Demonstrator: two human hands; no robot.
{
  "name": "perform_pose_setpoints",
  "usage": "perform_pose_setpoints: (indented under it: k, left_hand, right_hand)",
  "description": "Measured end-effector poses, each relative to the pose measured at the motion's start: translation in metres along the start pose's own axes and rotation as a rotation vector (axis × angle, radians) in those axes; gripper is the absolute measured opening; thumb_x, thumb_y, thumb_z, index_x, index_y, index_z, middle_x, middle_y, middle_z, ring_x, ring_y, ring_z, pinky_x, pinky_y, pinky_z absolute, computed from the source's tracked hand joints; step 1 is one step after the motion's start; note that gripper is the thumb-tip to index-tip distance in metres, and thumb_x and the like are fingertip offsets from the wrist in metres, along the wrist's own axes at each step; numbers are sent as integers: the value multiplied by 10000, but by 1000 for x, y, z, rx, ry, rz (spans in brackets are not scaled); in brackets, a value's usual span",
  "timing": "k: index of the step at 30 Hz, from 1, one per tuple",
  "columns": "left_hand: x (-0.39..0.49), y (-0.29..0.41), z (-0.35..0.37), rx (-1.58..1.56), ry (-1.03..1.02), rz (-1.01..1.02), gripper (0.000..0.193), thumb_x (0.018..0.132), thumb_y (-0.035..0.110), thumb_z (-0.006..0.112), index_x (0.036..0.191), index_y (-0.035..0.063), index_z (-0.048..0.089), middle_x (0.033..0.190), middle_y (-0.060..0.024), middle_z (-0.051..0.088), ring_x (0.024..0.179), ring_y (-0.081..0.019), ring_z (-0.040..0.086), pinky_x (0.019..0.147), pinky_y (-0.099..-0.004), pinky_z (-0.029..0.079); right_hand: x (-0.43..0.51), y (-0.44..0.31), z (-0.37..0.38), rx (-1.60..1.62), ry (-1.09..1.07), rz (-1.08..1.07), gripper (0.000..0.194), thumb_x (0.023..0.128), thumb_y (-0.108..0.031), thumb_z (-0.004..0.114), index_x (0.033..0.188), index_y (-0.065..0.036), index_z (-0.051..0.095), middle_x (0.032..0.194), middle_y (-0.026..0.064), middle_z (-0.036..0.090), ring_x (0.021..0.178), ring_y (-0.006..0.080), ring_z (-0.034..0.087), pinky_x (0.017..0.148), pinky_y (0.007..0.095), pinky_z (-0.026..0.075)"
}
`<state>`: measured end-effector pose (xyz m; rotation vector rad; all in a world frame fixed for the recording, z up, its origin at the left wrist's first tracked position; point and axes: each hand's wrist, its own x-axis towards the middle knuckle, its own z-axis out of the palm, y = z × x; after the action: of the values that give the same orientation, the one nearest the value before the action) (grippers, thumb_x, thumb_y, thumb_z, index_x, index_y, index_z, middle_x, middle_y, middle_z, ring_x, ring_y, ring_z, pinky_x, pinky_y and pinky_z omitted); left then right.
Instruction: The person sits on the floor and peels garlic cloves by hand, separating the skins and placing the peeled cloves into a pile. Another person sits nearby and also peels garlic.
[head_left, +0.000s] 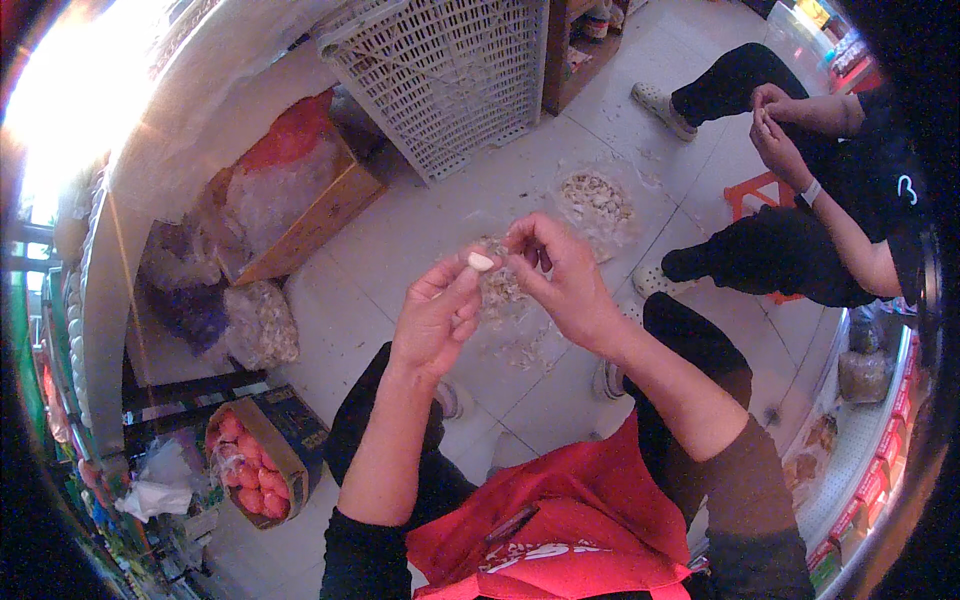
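Between the thumb and index finger of my left hand (442, 307) sits a pale peeled garlic clove (480, 262). My right hand (559, 277) is just to its right, fingers loosely curled and apart, and I see nothing held in it. Below both hands, on the tiled floor, lies a heap of garlic skins and pieces (504, 294), partly covered by my hands. Farther off, a clear plastic bag (596, 199) lies spread with many garlic cloves on it.
A co-worker's hands (776, 131) are together at the upper right, above an orange stool (750, 196). A white plastic crate (450, 82) leans at the back. To the left are a cardboard box (315, 217) of plastic bags and a box of red-wrapped items (251, 469). Shelving (862, 442) curves along the right.
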<state>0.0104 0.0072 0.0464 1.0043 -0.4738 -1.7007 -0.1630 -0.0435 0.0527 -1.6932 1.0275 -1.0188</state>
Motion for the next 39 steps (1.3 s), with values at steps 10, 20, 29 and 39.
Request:
perform_pose_setpoints:
  k: [10, 20, 29, 39]
  left_hand:
    - [1, -4, 2, 150, 86, 16, 193, 896, 106, 617, 1078, 61, 572, 885, -47, 624, 539, -19, 411, 387, -148, 309]
    - [0, -5, 7, 290, 226, 48, 120, 860, 106, 657, 957, 46, 619, 787, -13, 598, 524, -26, 413, 403, -171, 285]
    - [10, -4, 17, 177, 186, 13, 170, 919, 187, 595, 999, 38, 619, 781, 0, 579, 511, -32, 412, 385, -168, 305]
    - [24, 9, -6, -372, 174, 21, 209, 922, 177, 599, 1099, 67, 582, 812, -17, 557, 588, -63, 442, 436, -189, 330]
  right_hand:
    - [-4, 5, -2, -14, -150, 11, 160, 851, -153, 607, 848, -14, 527, 797, 108, 553, 719, 268, 551, 641, 347, 456]
    - [-9, 3, 6, 134, -147, -15, 156, 868, -98, 604, 966, -26, 506, 793, 87, 578, 681, 193, 558, 629, 328, 465]
    - [-7, 12, -3, 74, -15, 90, 172, 924, -182, 588, 998, -45, 517, 794, 23, 562, 685, 89, 509, 609, 256, 440]
    - [169, -47, -59, 124, 223, -189, 163, 946, -198, 545, 983, -45, 502, 739, 12, 541, 582, 77, 495, 500, 237, 418]
